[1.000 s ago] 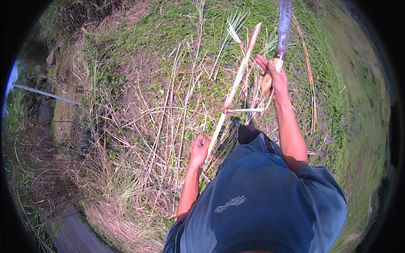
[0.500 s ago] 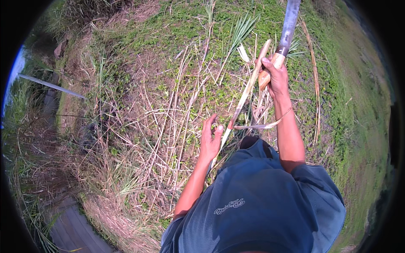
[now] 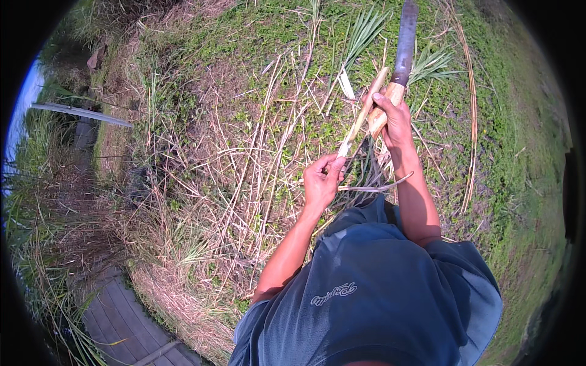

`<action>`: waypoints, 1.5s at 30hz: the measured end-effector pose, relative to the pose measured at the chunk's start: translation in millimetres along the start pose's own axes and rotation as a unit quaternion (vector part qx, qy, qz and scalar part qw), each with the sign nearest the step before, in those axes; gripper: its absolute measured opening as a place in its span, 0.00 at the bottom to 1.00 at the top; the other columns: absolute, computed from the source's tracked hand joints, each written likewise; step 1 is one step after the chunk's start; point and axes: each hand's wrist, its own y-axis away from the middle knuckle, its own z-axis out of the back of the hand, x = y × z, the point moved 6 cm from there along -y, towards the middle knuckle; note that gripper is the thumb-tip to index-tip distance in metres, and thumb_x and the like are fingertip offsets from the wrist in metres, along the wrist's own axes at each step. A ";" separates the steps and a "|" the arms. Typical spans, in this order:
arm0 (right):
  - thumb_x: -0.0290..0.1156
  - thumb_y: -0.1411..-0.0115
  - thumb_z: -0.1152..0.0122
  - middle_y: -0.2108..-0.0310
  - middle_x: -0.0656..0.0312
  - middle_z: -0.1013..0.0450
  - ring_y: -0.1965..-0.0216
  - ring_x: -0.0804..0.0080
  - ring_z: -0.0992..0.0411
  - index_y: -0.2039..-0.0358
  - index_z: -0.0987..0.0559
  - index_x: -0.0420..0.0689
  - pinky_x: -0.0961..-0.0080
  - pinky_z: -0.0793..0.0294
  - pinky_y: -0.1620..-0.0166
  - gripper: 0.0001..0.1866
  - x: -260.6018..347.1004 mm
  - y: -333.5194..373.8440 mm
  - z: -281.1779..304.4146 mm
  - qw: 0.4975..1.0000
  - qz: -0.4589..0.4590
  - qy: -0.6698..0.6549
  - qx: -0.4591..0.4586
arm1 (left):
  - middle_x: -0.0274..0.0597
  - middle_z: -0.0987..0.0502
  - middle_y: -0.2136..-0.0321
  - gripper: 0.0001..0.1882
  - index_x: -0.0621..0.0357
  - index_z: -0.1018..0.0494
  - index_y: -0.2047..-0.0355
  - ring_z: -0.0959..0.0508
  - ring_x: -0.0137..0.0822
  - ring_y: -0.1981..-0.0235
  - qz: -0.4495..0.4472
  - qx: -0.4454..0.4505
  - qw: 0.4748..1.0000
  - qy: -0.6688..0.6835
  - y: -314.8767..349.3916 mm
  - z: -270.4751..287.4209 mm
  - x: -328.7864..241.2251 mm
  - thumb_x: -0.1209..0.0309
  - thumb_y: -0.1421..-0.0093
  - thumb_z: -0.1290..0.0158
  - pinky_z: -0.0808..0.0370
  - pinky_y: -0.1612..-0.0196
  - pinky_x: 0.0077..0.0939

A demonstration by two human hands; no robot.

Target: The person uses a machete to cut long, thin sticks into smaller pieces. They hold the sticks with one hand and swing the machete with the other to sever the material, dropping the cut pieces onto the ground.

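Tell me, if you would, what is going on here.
A person grips a machete by its wooden handle in the right hand, blade pointing away from the body. The left hand pinches the near end of a pale stalk, whose far end is beside the right hand. Green leaves lie beyond them on the ground.

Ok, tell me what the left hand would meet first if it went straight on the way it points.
Beyond the pale stalk it grips, the left hand would probably meet the right hand first, which holds the large knife; depth is unclear from this one view.
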 end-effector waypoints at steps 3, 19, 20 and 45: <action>0.24 0.43 0.35 0.68 0.55 0.23 0.67 0.70 0.22 0.61 0.30 0.40 0.77 0.22 0.63 0.13 -5.5 -6.5 -0.2 1.000 -0.004 -0.007 0.006 | 0.40 0.21 0.75 0.15 0.68 0.22 0.58 0.22 0.25 0.76 -0.052 -0.070 0.996 0.002 4.7 -5.1 4.3 0.66 0.36 0.43 0.24 0.71 0.18; 0.24 0.39 0.41 0.64 0.56 0.25 0.62 0.67 0.24 0.53 0.30 0.36 0.72 0.23 0.56 0.15 -31.3 -52.1 29.9 1.000 0.001 -0.022 0.001 | 0.66 0.55 0.37 0.43 0.68 0.55 0.32 0.45 0.65 0.37 0.067 -0.483 0.811 -0.324 74.5 169.4 48.4 0.56 0.37 0.48 0.43 0.35 0.59; 0.24 0.39 0.41 0.64 0.56 0.25 0.62 0.67 0.24 0.53 0.30 0.36 0.73 0.23 0.57 0.15 -28.0 -53.1 33.3 1.000 0.002 -0.011 0.007 | 0.65 0.51 0.38 0.42 0.69 0.52 0.34 0.48 0.63 0.36 -0.044 -0.424 0.816 -0.392 68.7 134.2 19.2 0.60 0.39 0.45 0.45 0.35 0.57; 0.27 0.39 0.39 0.61 0.53 0.24 0.58 0.66 0.24 0.52 0.30 0.37 0.70 0.24 0.51 0.16 -12.2 -38.8 -1.8 0.996 -0.038 -0.062 0.057 | 0.50 0.30 0.46 0.37 0.58 0.42 0.38 0.30 0.44 0.45 0.059 0.218 0.958 -0.177 83.1 73.7 1.0 0.67 0.45 0.38 0.34 0.40 0.37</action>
